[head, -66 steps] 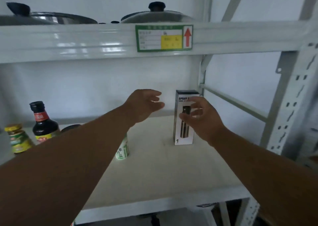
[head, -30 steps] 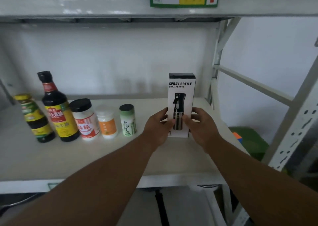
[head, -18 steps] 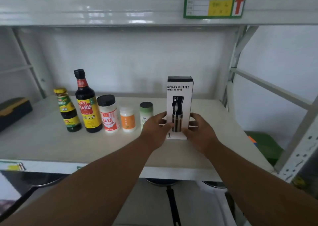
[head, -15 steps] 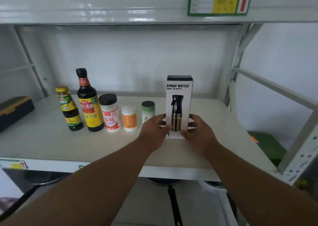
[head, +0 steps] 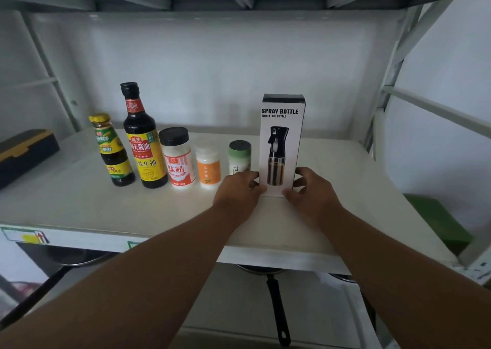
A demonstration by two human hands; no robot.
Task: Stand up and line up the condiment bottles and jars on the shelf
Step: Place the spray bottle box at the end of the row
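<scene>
- Currently both hands clamp the spray bottle box [head: 281, 146]: tall rectangular carton, white glossy face, black top, printed sprayer graphic. Upright on the shelf [head: 79, 205], at the right end of the row.
- Left hand [head: 236, 193]: fingers curled onto the box's lower left edge, gripping.
- Right hand [head: 312, 193]: fingers curled onto the lower right edge, thumb at the base, gripping.
- Shelf board: smooth, matte off-white, grey metal frame.
- Row, left to right, all upright:
  - small dark sauce bottle [head: 113, 150], yellow cap, green/yellow label
  - tall soy sauce bottle [head: 142, 138], dark glass-like body, black cap, red/yellow label
  - white cylindrical jar [head: 177, 158], black lid, red label
  - short white jar [head: 208, 168], orange label
  - green-lidded shaker [head: 240, 157], just beside the box, partly behind the left hand
- Black case [head: 25, 153] with yellow trim at far left.
- Frying pan handle [head: 277, 311], black, on the tier below.
</scene>
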